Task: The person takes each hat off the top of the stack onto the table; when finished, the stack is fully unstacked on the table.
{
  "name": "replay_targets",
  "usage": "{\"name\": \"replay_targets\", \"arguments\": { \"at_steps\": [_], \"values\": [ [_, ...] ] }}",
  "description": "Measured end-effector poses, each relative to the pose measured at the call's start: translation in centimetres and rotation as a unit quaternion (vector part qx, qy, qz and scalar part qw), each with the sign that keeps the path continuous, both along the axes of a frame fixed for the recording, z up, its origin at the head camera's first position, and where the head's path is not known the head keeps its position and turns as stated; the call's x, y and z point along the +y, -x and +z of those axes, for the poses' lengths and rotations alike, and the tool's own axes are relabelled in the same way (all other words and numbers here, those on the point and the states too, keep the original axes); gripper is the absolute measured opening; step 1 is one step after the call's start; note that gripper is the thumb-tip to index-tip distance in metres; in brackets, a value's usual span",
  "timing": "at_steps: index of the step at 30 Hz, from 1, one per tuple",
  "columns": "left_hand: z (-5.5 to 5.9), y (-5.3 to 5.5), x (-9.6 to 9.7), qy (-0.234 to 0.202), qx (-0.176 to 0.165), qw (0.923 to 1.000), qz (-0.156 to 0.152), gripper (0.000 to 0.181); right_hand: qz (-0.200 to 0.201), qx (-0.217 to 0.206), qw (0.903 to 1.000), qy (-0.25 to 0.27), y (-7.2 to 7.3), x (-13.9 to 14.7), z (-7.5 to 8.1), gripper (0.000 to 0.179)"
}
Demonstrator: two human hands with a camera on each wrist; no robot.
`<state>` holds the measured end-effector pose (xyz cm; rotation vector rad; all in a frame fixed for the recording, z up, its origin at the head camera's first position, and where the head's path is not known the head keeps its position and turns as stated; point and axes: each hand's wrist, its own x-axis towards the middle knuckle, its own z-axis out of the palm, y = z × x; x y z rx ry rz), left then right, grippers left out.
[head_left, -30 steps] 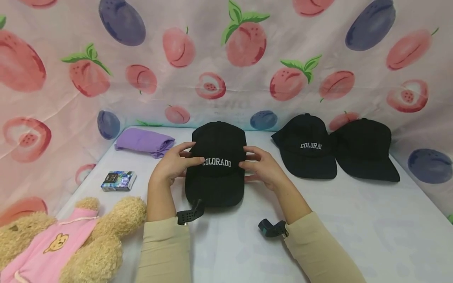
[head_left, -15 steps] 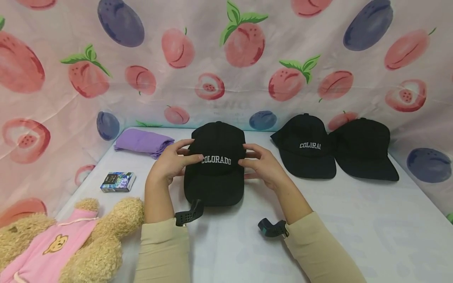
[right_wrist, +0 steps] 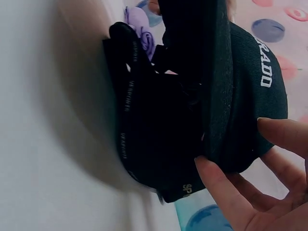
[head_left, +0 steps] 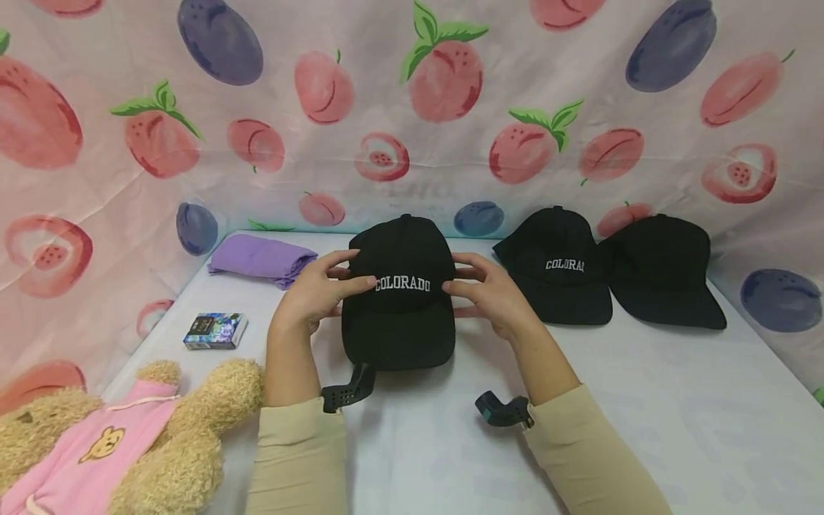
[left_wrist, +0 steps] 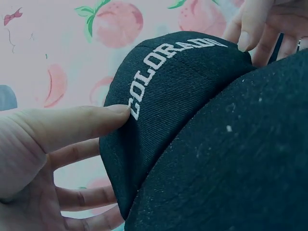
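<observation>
Between my two hands is a black baseball cap (head_left: 400, 332) with white COLORADO lettering, its brim toward me. My left hand (head_left: 310, 292) holds its left side, thumb on the front by the first letter. The right hand (head_left: 496, 295) holds the opposite side, thumb on the front panel and other fingers along the side. In the left wrist view, the brim (left_wrist: 240, 149) fills much of the picture. From the right wrist, the cap's dark underside and its inner band (right_wrist: 126, 120) with small print show; the brim is tilted up from the white surface.
Two more black caps, one lettered (head_left: 556, 297) and one plain (head_left: 663, 279), stand at the back right, touching. On the left are a folded purple cloth (head_left: 260, 257), a small patterned box (head_left: 215, 331) and a teddy bear (head_left: 183, 458) in pink. A fruit-print curtain (head_left: 386, 93) hangs behind.
Over the last half second the cap has shifted slightly right and up, both hands keeping hold of it. The right hand has moved right with it. The other things have stayed put.
</observation>
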<state>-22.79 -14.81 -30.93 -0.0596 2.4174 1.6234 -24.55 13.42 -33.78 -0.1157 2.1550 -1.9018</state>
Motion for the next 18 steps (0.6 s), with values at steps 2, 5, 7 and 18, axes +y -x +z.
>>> {"name": "replay_targets", "arguments": {
  "at_steps": [2,5,7,18],
  "values": [
    [0.2,0.0,0.2,0.0,0.003,1.0,-0.002,0.077,-0.003,0.006,1.0,-0.003,0.0,0.3,0.2,0.063],
    [0.4,-0.1,0.6,-0.002,0.011,0.9999,-0.004,0.076,-0.008,0.017,0.9998,-0.007,0.0,0.7,0.6,0.063],
    [0.5,-0.1,0.8,-0.005,0.018,0.9998,-0.003,0.075,-0.012,0.025,0.9996,-0.011,0.0,0.9,0.9,0.063],
    [1.2,-0.2,2.0,-0.021,0.056,0.9982,0.005,0.072,-0.023,0.042,0.9986,-0.021,-0.2,1.9,1.9,0.063]
  ]
}}
